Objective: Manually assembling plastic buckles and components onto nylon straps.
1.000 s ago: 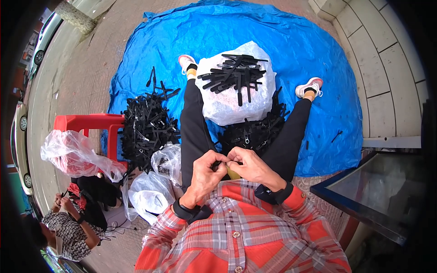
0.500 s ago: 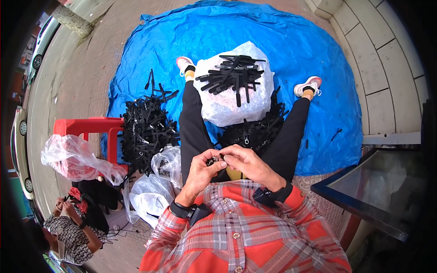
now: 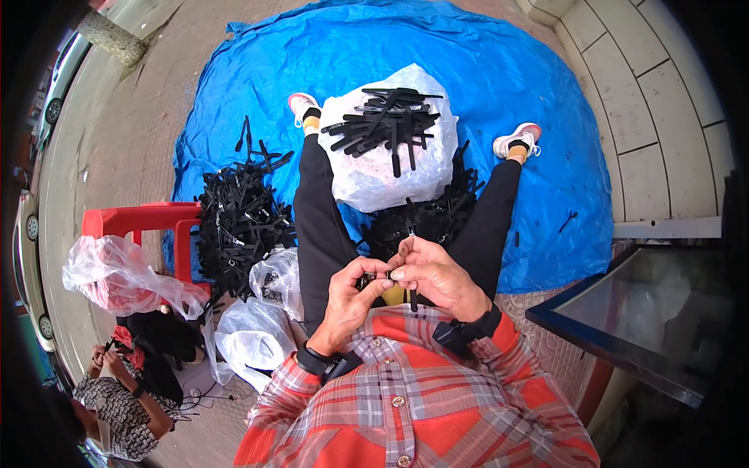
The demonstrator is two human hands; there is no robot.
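My left hand (image 3: 349,299) and my right hand (image 3: 438,281) meet in front of my lap, fingertips pinched together. Between them is a narrow black strap (image 3: 413,299), one end dangling below my right fingers. Small dark, shiny pieces show in the curl of my left hand, too small to name. Beyond my hands, between my legs, lies a heap of black straps (image 3: 386,233) with metal bits. Farther out, more black straps (image 3: 395,123) are piled on a stuffed white plastic bag (image 3: 374,185).
A blue tarp (image 3: 538,222) covers the ground. To the left are a large heap of black straps (image 3: 238,230), a red stool (image 3: 140,216) and clear plastic bags (image 3: 250,335). Another person (image 3: 125,413) sits lower left. A dark-framed glass panel (image 3: 636,312) stands at right.
My right hand's fingers have lifted and turned upward beside the left hand. The strap's end now shows below them. The whole view has shifted slightly.
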